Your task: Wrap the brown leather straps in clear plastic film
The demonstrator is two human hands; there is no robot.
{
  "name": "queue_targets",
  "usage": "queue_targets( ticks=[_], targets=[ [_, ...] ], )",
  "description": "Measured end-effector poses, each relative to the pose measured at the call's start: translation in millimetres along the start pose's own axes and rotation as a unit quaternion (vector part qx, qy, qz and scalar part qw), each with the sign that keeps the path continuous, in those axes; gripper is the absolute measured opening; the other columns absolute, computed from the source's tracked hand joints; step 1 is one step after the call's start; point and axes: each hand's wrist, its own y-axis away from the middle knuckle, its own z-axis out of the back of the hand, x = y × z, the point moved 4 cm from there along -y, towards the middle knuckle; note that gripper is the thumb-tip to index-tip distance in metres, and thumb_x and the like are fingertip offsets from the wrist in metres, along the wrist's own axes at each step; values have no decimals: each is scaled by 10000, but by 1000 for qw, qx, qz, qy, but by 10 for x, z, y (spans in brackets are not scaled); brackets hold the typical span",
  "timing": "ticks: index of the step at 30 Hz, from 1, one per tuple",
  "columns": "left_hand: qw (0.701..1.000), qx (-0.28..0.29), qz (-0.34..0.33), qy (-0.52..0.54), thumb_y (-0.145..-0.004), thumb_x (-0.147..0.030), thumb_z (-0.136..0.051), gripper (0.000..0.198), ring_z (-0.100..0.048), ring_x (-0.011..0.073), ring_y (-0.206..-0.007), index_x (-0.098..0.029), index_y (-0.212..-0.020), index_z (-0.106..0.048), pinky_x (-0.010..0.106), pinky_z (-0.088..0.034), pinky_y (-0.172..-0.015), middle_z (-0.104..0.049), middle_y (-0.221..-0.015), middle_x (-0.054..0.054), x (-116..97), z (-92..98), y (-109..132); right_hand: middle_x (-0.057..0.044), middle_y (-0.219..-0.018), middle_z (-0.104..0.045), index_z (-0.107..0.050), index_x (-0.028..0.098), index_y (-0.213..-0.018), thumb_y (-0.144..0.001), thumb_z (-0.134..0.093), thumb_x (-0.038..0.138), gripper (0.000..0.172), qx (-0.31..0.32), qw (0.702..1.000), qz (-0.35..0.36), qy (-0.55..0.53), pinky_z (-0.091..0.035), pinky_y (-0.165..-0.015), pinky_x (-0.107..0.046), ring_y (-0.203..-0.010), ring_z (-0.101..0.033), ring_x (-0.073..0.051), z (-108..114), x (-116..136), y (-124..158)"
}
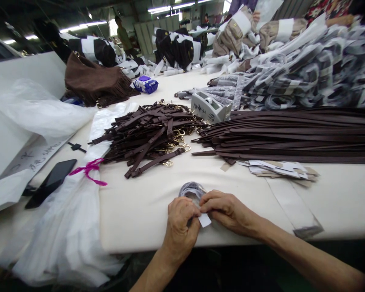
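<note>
Because the wrapped coil (191,188) appears film-covered, it should handle as light, springy and slightly slippery; hold it across its near side. It lies on the table (134,219), just beyond the left hand (181,219), which curls around it. The right hand's (226,207) fingertips, pressed together, appear to pinch 1 white tab (205,220).

Bare tabletop (134,217) is leaving room beside the left hand (181,222), while plastic bags (69,231), short straps (149,132) and long straps (292,136) are blocking the way farther left and ahead.
</note>
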Motion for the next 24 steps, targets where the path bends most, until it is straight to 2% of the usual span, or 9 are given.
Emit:
queue_targets(
  ticks=[2,6,10,13,16,20,24],
  targets=[
    [1000,2,-19,-7,-738,-5,-464,194,-510,185,-883,-184,-749,-538,391,-393,-839,-593,-758,10,-7,-4,4,-63,-964,-626,-677,166,-909,-753,-492,-2,294,16,1000,-6,2,-444,-813,-237,-899,-580,-148,33,25,-5],
    [997,34,-50,-38,-779,-40,-471,165,-505,189,-915,-183,-761,-552,382,-395,-834,-579,-806,24,-30,20,9,-74,-929,-619,-659,138,-879,-827,-567,165,110,22,1000,-9,13,-450,-790,-237,-854,-575,-143,22,52,-13],
    [992,70,-70,-72,-769,-80,-497,124,-506,208,-956,-181,-785,-567,390,-400,-844,-579,-887,47,-59,57,24,-66,-948,-608,-628,153,-888,-823,-582,150,80,18,998,16,51,-435,-818,-262,-903,-549,-156,-38,7,15],
    [992,58,-73,-89,-755,-135,-564,54,-517,219,-958,-184,-780,-569,396,-408,-847,-590,-887,49,-64,58,30,-65,-966,-599,-599,163,-912,-841,-557,144,85,8,996,38,74,-433,-821,-274,-919,-535,-162,-68,-24,42],
    [992,34,-85,-92,-764,-112,-557,74,-532,206,-939,-185,-758,-547,385,-420,-844,-603,-842,34,-56,28,31,-69,-971,-590,-568,168,-927,-869,-513,145,83,7,992,52,111,-436,-801,-281,-906,-522,-167,-91,-30,53],
    [991,14,-88,-98,-718,-47,-528,134,-533,214,-918,-169,-765,-501,394,-437,-836,-592,-803,46,-15,-15,33,-71,-987,-588,-526,165,-957,-896,-472,149,83,56,977,74,192,-430,-773,-304,-870,-514,-176,-145,-39,40],
    [991,34,-86,-100,-680,-41,-523,196,-528,225,-921,-156,-833,-481,401,-450,-839,-573,-823,69,26,-14,21,-58,-943,-583,-500,169,-1004,-932,-399,181,124,124,951,89,268,-429,-724,-312,-818,-493,-182,-185,-76,21]
  ],
)
